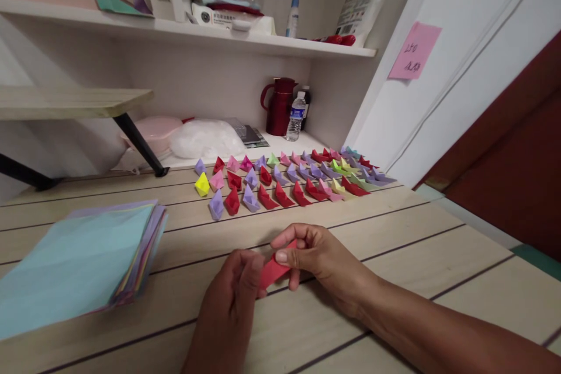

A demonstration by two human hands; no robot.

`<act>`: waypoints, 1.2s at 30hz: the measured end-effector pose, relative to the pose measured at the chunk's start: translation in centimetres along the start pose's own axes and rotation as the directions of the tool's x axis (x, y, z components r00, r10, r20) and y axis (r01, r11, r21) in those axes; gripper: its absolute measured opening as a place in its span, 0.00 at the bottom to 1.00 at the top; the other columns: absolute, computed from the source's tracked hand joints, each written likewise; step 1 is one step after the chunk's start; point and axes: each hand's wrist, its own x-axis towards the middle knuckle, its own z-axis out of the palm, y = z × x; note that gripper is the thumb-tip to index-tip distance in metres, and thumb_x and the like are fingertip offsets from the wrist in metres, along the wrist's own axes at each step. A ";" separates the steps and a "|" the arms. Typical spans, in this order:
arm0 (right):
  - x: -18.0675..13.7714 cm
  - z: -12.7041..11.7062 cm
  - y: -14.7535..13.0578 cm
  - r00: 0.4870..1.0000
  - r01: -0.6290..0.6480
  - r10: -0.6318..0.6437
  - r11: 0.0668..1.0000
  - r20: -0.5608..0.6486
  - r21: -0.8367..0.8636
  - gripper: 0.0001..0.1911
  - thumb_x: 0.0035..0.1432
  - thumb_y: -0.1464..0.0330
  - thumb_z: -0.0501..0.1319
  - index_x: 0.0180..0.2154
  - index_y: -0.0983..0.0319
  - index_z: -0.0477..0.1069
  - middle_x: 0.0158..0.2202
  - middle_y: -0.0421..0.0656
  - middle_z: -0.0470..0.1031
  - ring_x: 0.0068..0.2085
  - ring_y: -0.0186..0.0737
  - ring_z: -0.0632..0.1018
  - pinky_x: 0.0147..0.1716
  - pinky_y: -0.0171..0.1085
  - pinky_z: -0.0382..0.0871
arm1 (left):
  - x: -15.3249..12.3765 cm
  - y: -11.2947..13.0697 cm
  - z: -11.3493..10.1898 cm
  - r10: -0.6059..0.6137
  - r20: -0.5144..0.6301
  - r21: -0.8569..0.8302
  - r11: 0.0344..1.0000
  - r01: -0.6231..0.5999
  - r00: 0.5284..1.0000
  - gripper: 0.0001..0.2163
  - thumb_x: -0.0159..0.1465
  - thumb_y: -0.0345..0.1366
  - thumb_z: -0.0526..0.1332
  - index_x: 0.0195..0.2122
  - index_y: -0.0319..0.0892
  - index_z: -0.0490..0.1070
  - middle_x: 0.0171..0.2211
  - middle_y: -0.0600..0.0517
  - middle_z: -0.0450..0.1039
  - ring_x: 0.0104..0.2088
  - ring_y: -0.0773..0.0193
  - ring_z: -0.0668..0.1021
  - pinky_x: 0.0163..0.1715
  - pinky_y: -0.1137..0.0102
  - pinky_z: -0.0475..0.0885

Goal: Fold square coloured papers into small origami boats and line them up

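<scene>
Both hands pinch a small folded piece of red paper (272, 272) just above the wooden tabletop (394, 245). My left hand (232, 304) holds its left end with closed fingers, the back of the hand facing me. My right hand (313, 257) grips its right end between thumb and fingers. Beyond the hands stand rows of several folded paper boats (284, 178) in red, purple, pink, yellow and green. A stack of coloured paper sheets (79, 263), light blue on top, lies to the left.
At the back, a lower shelf holds a dark red jug (279, 106), a water bottle (296, 117) and a white plastic bag (205, 139). An upper shelf (184, 28) carries boxes and packets. A pink sticky note (414, 51) is on the white panel at right.
</scene>
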 end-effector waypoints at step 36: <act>-0.7 0.3 0.0 0.992 0.095 -0.085 0.990 0.098 -0.100 0.16 0.45 0.60 0.74 0.25 0.66 0.73 0.23 0.40 0.76 0.25 0.33 0.74 0.29 0.33 0.66 | 0.6 -0.8 -0.2 -0.141 -0.073 -0.142 0.981 0.130 0.987 0.09 0.50 0.43 0.68 0.26 0.44 0.80 0.16 0.58 0.68 0.23 0.67 0.68 0.27 0.72 0.61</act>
